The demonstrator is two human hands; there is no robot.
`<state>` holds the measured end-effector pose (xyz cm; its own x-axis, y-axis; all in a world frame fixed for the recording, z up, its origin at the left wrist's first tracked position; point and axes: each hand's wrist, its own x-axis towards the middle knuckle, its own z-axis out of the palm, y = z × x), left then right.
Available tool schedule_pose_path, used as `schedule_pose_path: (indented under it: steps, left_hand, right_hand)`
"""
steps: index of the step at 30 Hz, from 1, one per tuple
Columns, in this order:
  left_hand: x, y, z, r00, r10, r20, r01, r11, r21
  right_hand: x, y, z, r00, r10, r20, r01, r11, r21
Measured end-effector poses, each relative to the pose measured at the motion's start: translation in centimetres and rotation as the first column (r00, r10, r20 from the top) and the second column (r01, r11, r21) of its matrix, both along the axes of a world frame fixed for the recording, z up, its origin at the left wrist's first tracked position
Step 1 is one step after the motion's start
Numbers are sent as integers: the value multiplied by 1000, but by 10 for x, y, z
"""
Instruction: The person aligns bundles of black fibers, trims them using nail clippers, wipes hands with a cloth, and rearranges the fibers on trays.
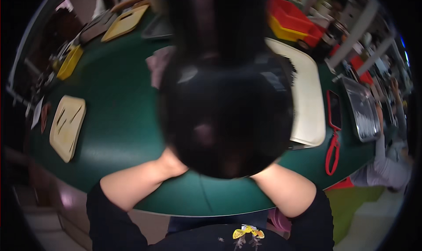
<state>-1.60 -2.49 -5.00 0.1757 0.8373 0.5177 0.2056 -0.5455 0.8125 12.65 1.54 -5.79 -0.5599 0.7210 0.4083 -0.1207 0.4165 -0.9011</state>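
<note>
A large round black lamp-like head [226, 115] on a thick dark arm hangs between me and the work, covering the middle of the table. My left hand [173, 164] reaches under its lower left side; only the wrist and the heel of the hand show. From the other side my right hand [266, 172] goes under its lower right edge, seen just at the wrist. Fingers of both hands, and anything in them, are hidden. A thin dark line [205, 191] runs over the green table [118, 119] between my forearms.
Right of the black head lies a big cream tray [310, 106] with dark bristly bits. Beyond it are a red-cased phone [335, 110] and a clear box [362, 112] of thin pieces. A small tray [68, 128] holds dark slivers at left. People sit across and at right.
</note>
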Motion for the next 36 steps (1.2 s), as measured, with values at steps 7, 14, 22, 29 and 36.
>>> schedule_pose_path:
  steps: [7,14,22,29,36]
  left_hand:
    - [-11,-8,45,968,-244,51,249,956,-157]
    - [-14,-14,30,931,-365,-24,356,888,292]
    - [3,-13,23,899,-438,-12,404,818,411]
    - [-1,-12,24,958,-275,83,224,897,381]
    - [-13,-17,14,959,-284,13,277,943,186]
  right_hand:
    - [2,-3,24,995,-69,-76,5,772,-636]
    - [-78,43,79,923,-199,330,183,980,79]
    - [-140,107,57,295,-619,728,102,778,620]
    - [-138,121,51,250,-614,749,116,787,606]
    - [-122,112,54,263,-605,751,147,795,589]
